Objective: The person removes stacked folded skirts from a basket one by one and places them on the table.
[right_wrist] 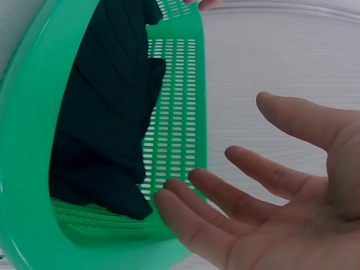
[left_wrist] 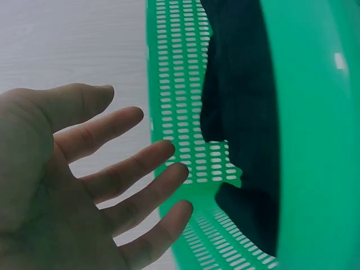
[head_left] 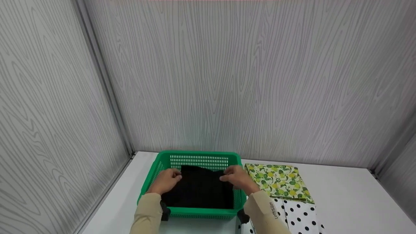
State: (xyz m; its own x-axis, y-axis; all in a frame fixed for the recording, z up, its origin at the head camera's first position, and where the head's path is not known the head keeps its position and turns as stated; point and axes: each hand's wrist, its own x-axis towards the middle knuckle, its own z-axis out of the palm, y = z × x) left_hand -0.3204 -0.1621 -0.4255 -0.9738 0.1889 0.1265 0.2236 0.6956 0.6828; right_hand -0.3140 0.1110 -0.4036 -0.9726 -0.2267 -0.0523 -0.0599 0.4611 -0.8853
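A folded black cloth (head_left: 201, 190) lies inside a green plastic basket (head_left: 201, 211) with slotted walls. My left hand (head_left: 165, 180) hovers over the basket's left side, close to the cloth's far left corner. In the left wrist view its fingers are spread and relaxed, apart from the dark cloth (left_wrist: 247, 90). Over the basket's right side is my right hand (head_left: 238, 177), near the cloth's far right corner. The right wrist view has its fingers loosely extended with nothing between them, beside the cloth (right_wrist: 107, 107). The cloth's far edge looks uneven, with small flaps sticking out.
To the right of the basket lies a folded lemon-print cloth (head_left: 279, 182). Nearer to me is a white cloth with black dots (head_left: 300, 216), partly behind my right sleeve. Everything rests on a white table (head_left: 351, 198), with grey wood-grain panels (head_left: 227, 81) behind and at the sides.
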